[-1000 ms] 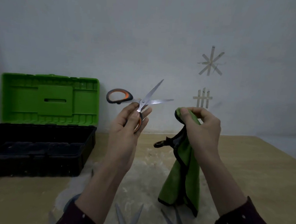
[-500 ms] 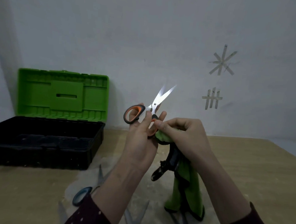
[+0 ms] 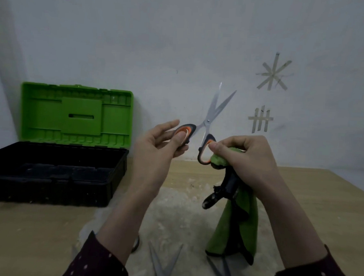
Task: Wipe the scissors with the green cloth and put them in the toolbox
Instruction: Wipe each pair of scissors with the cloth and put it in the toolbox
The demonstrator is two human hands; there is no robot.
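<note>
I hold a pair of orange-and-grey-handled scissors (image 3: 207,122) up in front of me, blades slightly apart and pointing up and right. My left hand (image 3: 157,145) grips the left handle loop, thumb through it. My right hand (image 3: 246,158) holds the green cloth (image 3: 235,224) bunched against the right handle loop, and the rest of the cloth hangs down to the table. The toolbox (image 3: 53,172) stands open at the left, black tray in front and green lid (image 3: 76,114) upright against the wall.
More scissors lie on the dusty white patch of the wooden table (image 3: 321,210) below my hands: grey blades (image 3: 162,262) at the bottom centre, another pair (image 3: 222,272) under the cloth and a black handle (image 3: 211,199) behind it. Tape marks (image 3: 272,75) are on the wall.
The scissors' handles have spread apart. My left hand has shifted to the left loop, and my right hand with the cloth has moved onto the right loop. The view has shifted slightly.
</note>
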